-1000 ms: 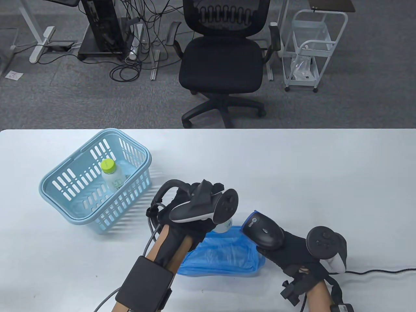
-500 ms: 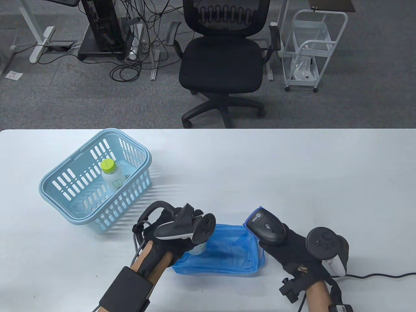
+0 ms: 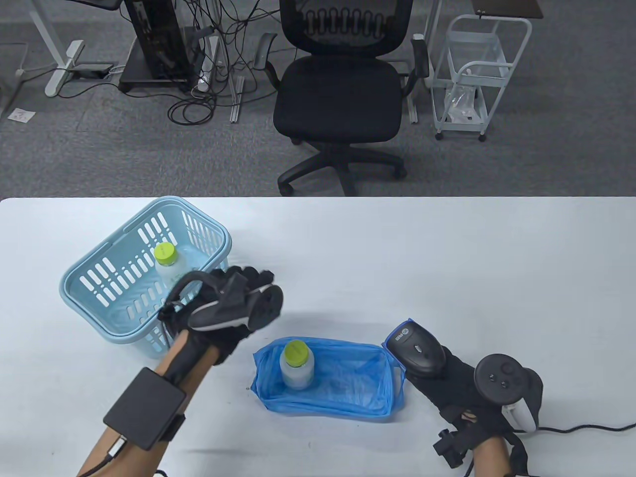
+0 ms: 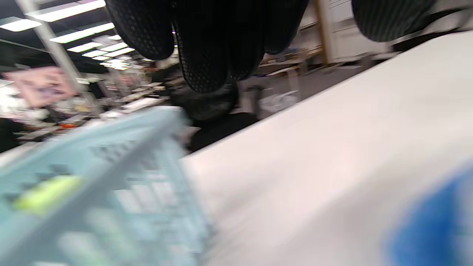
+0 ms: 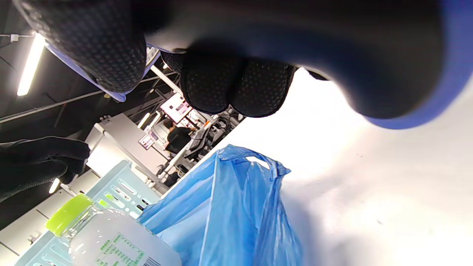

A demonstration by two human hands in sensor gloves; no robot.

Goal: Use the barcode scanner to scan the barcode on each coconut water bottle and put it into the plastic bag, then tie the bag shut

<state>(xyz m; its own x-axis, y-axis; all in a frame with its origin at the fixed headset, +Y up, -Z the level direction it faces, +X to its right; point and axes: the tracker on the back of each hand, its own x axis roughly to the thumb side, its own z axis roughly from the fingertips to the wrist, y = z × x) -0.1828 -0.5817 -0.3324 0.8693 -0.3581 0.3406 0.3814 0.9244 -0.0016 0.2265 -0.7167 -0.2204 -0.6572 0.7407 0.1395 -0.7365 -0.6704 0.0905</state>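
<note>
Just ahead of the left grip (image 3: 233, 298), released and empty, a coconut water bottle (image 3: 171, 271) stood in the basket (image 3: 89, 278); rigid, probably slick plastic, best taken round its body; beside the right grip (image 3: 437, 372), clenched on the scanner (image 3: 417, 348), another bottle (image 3: 296, 367) stood in the soft bag (image 3: 348, 392).

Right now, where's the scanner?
In the table view the scanner is at the lower right, gripped by the right hand, just off the right edge of the blue bag.
</note>
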